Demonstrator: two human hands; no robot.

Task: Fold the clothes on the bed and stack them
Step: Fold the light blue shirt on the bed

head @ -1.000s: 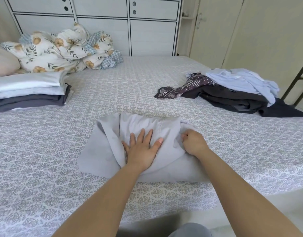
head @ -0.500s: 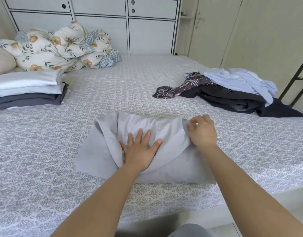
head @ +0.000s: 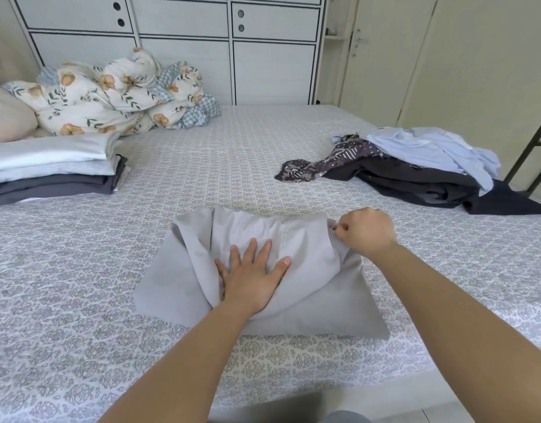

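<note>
Near the bed (head: 293, 154) edge, left hand (head: 251, 277) flattens grey garment (head: 318, 294), right hand (head: 365, 232) pinches its corner

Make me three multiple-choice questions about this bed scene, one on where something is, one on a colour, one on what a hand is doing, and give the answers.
1. Where is the folded stack?
A. left side of the bed
B. on the floor
C. beside the right hand

2. What colour is the garment being folded?
A. red
B. light grey
C. black

3. What is the left hand doing?
A. hanging off the bed
B. gripping a hanger
C. pressing flat on the garment

Answers:
1 A, the stack lies at the left, near the floral quilt.
2 B, its cloth is pale grey.
3 C, fingers spread on the cloth while the right hand pinches its edge.
</note>
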